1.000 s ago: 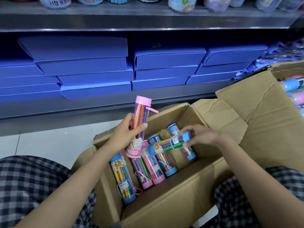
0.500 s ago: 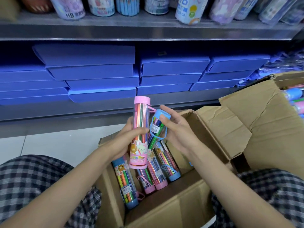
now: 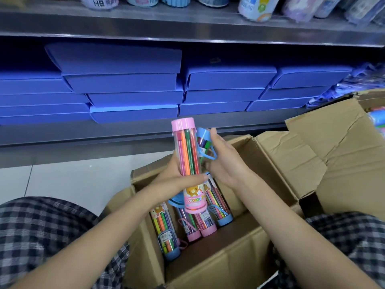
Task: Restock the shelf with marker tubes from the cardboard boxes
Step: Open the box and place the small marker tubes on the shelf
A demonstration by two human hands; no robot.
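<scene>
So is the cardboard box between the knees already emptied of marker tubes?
No, several marker tubes lie in the cardboard box.

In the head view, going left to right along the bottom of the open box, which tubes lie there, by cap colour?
Blue-capped tube → pink-capped tube → second pink-capped tube → blue-capped tube farthest right. All four lie inside the cardboard box, below the tubes held in the hands.

- Blue folders fill the lower shelf at twelve o'clock.
- Tubs seemingly crowd the upper shelf.
- Cardboard box near half is bare.
</scene>
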